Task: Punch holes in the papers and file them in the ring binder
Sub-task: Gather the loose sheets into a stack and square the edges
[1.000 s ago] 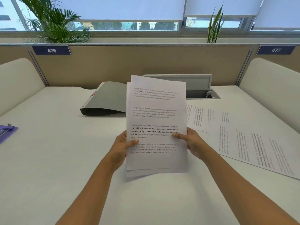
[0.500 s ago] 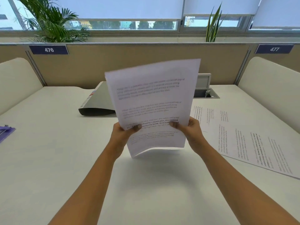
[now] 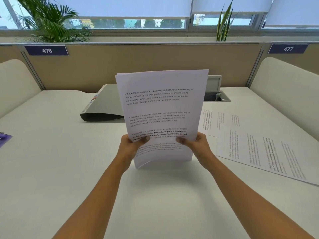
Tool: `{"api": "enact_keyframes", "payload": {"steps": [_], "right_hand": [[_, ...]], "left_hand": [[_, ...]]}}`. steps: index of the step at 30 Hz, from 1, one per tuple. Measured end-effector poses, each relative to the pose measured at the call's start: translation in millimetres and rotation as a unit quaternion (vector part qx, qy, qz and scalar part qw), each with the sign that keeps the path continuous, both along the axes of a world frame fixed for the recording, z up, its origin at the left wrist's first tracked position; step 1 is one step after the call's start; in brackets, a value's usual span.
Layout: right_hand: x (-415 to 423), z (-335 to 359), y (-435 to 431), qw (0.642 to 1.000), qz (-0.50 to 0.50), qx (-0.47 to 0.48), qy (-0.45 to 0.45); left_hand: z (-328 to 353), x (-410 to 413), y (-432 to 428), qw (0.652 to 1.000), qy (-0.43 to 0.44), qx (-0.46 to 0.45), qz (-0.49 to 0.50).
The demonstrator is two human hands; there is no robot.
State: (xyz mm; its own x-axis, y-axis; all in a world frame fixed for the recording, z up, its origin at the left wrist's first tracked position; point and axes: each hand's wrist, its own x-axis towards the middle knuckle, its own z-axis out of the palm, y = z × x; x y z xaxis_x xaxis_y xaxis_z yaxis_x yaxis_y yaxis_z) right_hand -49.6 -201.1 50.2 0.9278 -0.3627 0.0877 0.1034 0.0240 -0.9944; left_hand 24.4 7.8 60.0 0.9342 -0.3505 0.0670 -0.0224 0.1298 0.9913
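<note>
I hold a small stack of printed papers [image 3: 160, 104] upright above the white desk, its bottom edge curling just off the surface. My left hand [image 3: 131, 145] grips the stack's lower left side, thumb on the front. My right hand [image 3: 196, 145] grips the lower right side the same way. A grey ring binder [image 3: 101, 106] lies shut behind the papers on the left, partly hidden by them. At the desk's left edge, a purple object [image 3: 4, 138] shows only in part; it may be the hole punch.
More printed sheets [image 3: 250, 144] lie flat on the desk [image 3: 51, 169] to the right. A cable hatch with a raised lid [image 3: 215, 95] sits at the back. Beige partitions close off the back and both sides, with plants behind.
The stack was lifted from the desk, tilted left half a second ago, and now stands straighter and lower, with its sheets squared together. Both hands kept their grip.
</note>
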Motion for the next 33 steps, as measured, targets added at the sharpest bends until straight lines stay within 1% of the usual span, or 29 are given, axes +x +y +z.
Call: {"api": "enact_keyframes", "payload": {"steps": [2, 8, 11, 13, 18, 20, 23, 26, 28, 33], "right_hand": [[-1.1, -1.4, 1.0, 1.000, -0.006, -0.001, 0.001], [-0.2, 7.3, -0.8, 0.999, 0.010, 0.010, -0.046], [-4.0, -6.3, 2.2, 0.999, 0.027, 0.003, -0.020], [-6.0, -14.8, 4.2, 1.000, 0.025, 0.003, -0.003], [-2.5, -9.2, 1.6, 1.000, 0.013, 0.009, -0.013], [-2.4, -7.6, 1.2, 1.000, 0.009, 0.010, -0.016], [-6.4, -15.1, 3.2, 1.000, 0.015, -0.002, 0.000], [-10.2, -23.6, 5.5, 1.000, 0.015, -0.009, 0.025], [-10.5, -22.4, 6.5, 1.000, 0.015, -0.007, 0.023], [-7.5, -13.5, 7.0, 1.000, 0.007, 0.001, -0.014]], "left_hand": [[-1.8, -3.0, -1.2, 1.000, -0.005, 0.000, 0.000], [4.7, -0.9, -2.9, 0.999, -0.010, -0.035, 0.008], [-9.2, -5.1, -3.6, 0.999, 0.031, -0.036, 0.012], [-17.9, -9.3, -4.2, 0.999, 0.040, -0.030, 0.012], [-12.2, -6.6, -3.8, 0.999, 0.003, -0.039, 0.008], [-9.8, -5.3, -4.2, 0.999, 0.001, -0.045, 0.008], [-19.2, -6.5, -6.4, 0.999, 0.038, -0.024, 0.017], [-28.6, -9.5, -7.2, 0.996, 0.077, -0.011, 0.047], [-26.7, -9.7, -7.0, 0.996, 0.067, -0.012, 0.055], [-14.9, -7.0, -8.5, 0.998, 0.006, -0.021, 0.063]]}}
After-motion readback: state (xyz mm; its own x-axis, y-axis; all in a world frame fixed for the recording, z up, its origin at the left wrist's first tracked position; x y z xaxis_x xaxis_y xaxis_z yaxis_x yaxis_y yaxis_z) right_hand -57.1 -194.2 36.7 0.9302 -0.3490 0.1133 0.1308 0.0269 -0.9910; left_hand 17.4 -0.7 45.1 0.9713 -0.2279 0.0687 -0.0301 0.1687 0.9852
